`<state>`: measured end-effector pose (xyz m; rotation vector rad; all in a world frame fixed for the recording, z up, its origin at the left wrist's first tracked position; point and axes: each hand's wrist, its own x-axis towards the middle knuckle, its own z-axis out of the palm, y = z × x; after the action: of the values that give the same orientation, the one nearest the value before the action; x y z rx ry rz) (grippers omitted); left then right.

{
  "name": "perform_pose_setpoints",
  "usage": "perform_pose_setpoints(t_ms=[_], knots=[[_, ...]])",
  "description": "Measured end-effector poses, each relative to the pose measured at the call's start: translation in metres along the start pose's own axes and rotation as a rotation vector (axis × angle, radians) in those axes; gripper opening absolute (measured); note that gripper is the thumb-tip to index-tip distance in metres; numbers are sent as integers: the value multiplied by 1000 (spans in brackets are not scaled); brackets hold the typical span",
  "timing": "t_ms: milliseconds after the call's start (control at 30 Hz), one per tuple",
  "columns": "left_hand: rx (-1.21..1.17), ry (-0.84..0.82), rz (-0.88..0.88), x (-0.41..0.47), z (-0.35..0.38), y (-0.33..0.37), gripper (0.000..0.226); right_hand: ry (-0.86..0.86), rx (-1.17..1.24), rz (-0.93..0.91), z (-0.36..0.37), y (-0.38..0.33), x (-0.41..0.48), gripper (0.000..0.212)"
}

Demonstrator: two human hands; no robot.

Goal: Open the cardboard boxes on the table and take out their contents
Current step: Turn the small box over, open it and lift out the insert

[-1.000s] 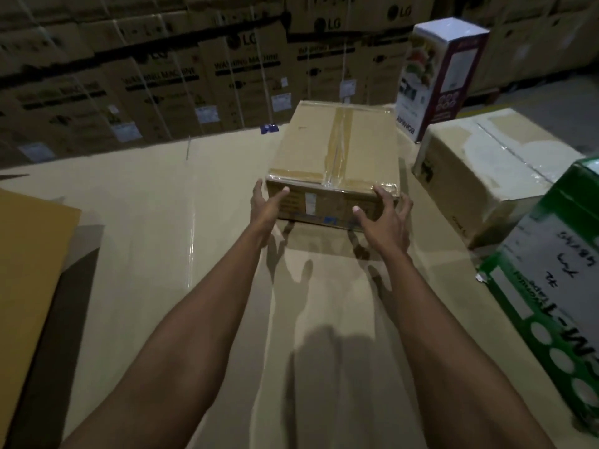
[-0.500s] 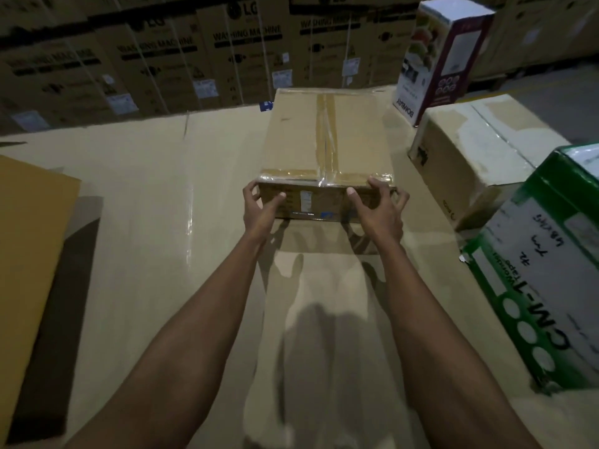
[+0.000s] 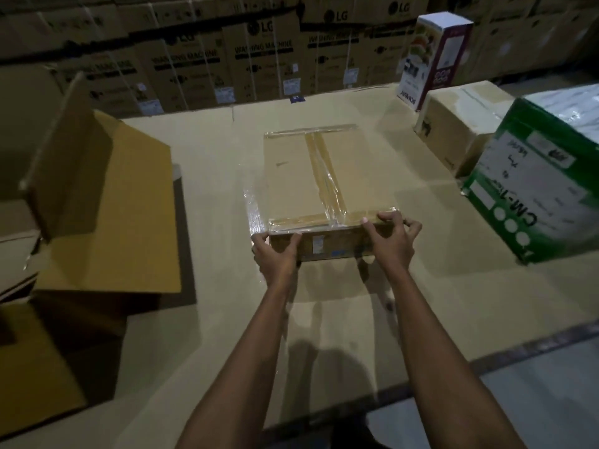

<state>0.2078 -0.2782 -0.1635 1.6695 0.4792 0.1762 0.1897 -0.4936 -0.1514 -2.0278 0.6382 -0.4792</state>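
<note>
A flat brown cardboard box, sealed with clear tape along its middle seam and edges, lies on the cardboard-covered table in the centre of the view. My left hand grips its near left corner, thumb on the front face. My right hand grips the near right corner, fingers curled over the top edge. The box's flaps are closed.
An open, yellowish box with raised flaps stands at the left. On the right are a green and white box, a taped tan box and a tall white and maroon carton. Stacked washing-machine cartons line the back.
Both hands have pulled the taped box toward me across the table. The view has tilted down and shifted, bringing the open box at the left and the table's near edge into sight.
</note>
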Motion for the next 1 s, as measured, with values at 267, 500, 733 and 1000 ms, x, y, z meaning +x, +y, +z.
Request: perform_pose_setpoints(t_ms=[267, 500, 733, 1000], knots=[[-94, 129, -119, -75, -114, -15, 49, -16, 19, 52, -13, -8, -139, 37], [-119, 112, -159, -132, -171, -31, 48, -75, 13, 16, -38, 0, -213, 38], [-195, 124, -168, -185, -211, -62, 48, -124, 20, 24, -69, 13, -271, 38], [-240, 141, -130, -238, -244, -78, 51, -113, 94, -29, -98, 27, -320, 31]])
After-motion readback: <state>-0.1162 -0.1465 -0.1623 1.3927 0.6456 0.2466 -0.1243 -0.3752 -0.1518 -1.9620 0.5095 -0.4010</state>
